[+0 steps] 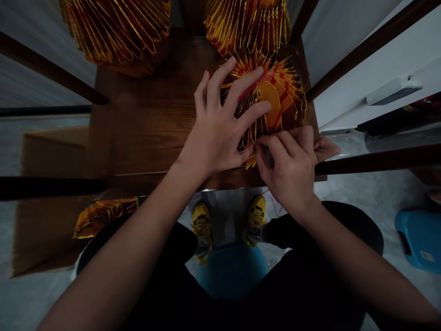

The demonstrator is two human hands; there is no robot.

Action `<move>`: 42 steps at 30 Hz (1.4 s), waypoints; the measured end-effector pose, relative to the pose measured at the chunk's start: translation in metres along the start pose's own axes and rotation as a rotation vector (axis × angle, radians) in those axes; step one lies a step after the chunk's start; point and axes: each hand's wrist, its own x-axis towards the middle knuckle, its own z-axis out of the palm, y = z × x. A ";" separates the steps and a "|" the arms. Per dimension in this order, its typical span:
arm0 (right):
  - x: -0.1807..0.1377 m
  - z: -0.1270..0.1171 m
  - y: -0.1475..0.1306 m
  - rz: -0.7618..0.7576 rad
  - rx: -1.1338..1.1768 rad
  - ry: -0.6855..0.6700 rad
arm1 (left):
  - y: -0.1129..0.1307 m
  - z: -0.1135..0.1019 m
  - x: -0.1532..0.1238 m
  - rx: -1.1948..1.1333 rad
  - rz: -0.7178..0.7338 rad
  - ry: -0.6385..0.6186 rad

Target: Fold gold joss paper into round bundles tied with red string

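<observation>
A round pleated paper ornament (292, 99) in gold and orange, with a pinkish-red strand across its top, lies at the right side of the wooden surface. My left hand (223, 115) rests over its left part, fingers spread and thumb at the near edge. At that same near edge, my right hand (287, 158) is closed in a pinch on the folds; its fingertips are partly hidden. Two larger pleated paper pieces, one at the back left (120, 32) and one at the back right (248, 25), stand beyond my hands.
Dark wooden bars rise around the wooden surface (148, 124). A cardboard box (44, 207) stands at the left, near another folded paper piece (103, 214). Thin red string (274, 207) hangs below the front edge. A blue stool (420, 239) is at the right.
</observation>
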 end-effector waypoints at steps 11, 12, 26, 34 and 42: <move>0.010 -0.020 0.022 -0.077 0.275 -0.218 | 0.006 -0.001 0.000 -0.070 -0.082 -0.038; 0.009 -0.020 0.024 -0.079 0.291 -0.237 | 0.006 0.000 0.000 -0.063 -0.082 -0.038; 0.005 -0.010 0.028 -0.160 -0.070 -0.159 | 0.003 0.000 0.000 -0.047 -0.074 -0.016; 0.008 0.004 0.032 0.038 0.039 -0.057 | -0.003 0.003 -0.001 -0.054 -0.046 0.015; 0.012 -0.003 0.034 0.210 0.302 -0.027 | -0.007 0.001 0.000 -0.100 -0.038 0.005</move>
